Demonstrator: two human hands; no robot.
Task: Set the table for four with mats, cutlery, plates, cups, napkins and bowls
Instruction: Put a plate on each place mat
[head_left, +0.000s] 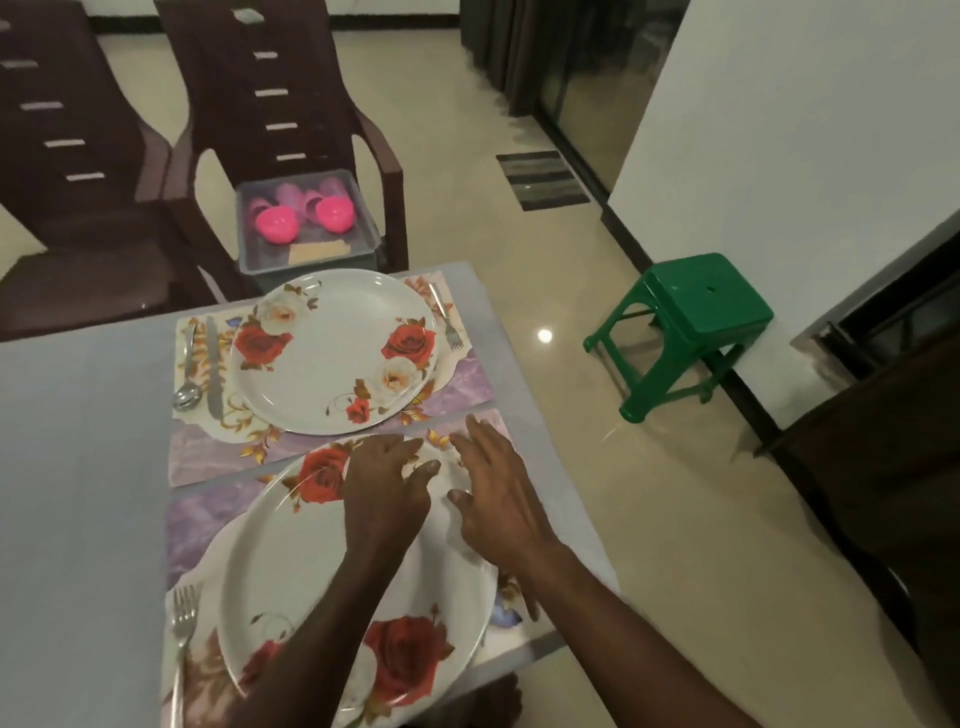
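Two place settings laid along the right edge of the counter (78, 467): far mat (467, 379) carrying a floral plate (332, 358), spoon (188, 379) and knife (214, 374) at one side, fork (449, 322) at the other; near mat (197, 519) carrying a second floral plate (311, 561) with a fork (183, 618) beside it. Left hand (387, 488) and right hand (498, 499) both spread open over the far rim of the near plate, fingers loose, nothing gripped; contact with the rim impossible to confirm. Remaining cups and bowls, pink, sitting in a grey tray (306, 244) on a chair (280, 130) beyond the counter. Main risk, as a guess: near plate overhanging its mat towards the counter's right edge, so a push or a brush from a forearm likely to slide it off onto the tiled floor. Also likely: reaching across for the tray and dragging a sleeve-less arm over the far plate, knocking the cutlery askew. Near setting apparently short of knife and spoon, though possibly hidden under the arms.
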